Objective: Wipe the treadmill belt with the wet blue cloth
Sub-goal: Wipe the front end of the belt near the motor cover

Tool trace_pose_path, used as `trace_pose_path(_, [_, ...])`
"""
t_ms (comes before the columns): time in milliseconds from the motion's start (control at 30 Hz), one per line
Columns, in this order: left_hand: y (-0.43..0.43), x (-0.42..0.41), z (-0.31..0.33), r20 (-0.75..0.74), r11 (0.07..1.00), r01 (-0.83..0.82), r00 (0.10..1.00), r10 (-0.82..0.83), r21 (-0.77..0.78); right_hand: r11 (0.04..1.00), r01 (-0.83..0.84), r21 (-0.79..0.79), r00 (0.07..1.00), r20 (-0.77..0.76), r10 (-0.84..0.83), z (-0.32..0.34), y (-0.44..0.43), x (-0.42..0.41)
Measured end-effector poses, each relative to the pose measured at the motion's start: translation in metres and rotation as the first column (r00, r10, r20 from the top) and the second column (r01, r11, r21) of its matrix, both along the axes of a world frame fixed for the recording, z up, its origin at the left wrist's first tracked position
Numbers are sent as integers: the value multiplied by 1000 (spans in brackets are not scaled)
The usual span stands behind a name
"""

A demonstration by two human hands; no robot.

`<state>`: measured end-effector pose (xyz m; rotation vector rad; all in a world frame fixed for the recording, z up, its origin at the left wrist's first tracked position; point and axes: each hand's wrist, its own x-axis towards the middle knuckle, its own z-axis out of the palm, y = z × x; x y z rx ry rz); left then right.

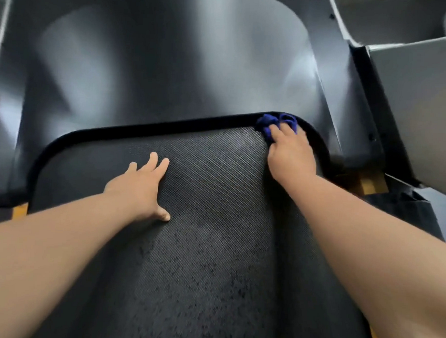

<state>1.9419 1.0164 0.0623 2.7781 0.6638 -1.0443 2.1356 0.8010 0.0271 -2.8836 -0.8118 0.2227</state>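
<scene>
Treadmill belt (213, 245) under flat left hand (139, 185), right hand (290, 156) on blue cloth (277, 124)

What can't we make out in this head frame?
- Blue cloth: mostly covered by the right hand; its size and wetness can't be told.
- Right hand's fingers: partly buried in the cloth, so the grip is unclear.
- Treadmill belt: the near end is cut off by the bottom edge, and both forearms cover its sides.
- Motor cover: blurred, with glare; no detail is readable.
- Left hand: flat on the belt, but its palm contact is hidden.
</scene>
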Motion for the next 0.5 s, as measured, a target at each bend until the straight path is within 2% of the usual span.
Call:
trace_pose_path(67, [0,-2,0,15,1000,-1,1000,1,-3,985,169,-45,985,-37,-170,-6,20,-4])
trace_pose_path(100, [-1,-1,0,18,1000,-2,1000,2,-4,985,165,-43,985,-48,-167,-9,36,-11])
trace_pose_path(133, [-2,-1,0,24,1000,-7,1000,7,-9,993,111,-45,992,-55,-113,-10,51,-21])
trace_pose_path(200, [-3,0,-1,31,1000,-17,999,18,-21,985,-173,5,981,-89,173,-9,71,-43])
trace_pose_path(267, [-2,-2,-2,46,999,-28,998,30,-38,881,-466,84,860,-192,474,-1,72,-60])
trace_pose_path(300, [-2,-4,-2,53,998,-37,998,40,-53,843,-525,115,817,-209,538,3,65,-62])
trace_pose_path(333, [-2,-6,-2,63,996,-48,997,52,-71,846,-514,139,828,-175,532,3,54,-58])
trace_pose_path(367, [-2,-7,-3,78,995,-58,995,65,-86,889,-430,159,888,-105,448,1,44,-49])
trace_pose_path(433, [-1,-10,-3,105,992,-64,992,75,-106,986,-97,132,994,-36,102,-5,22,-23])
trace_pose_path(500, [-1,-12,-4,125,990,-78,988,93,-120,982,165,89,984,-81,-159,-1,20,-13])
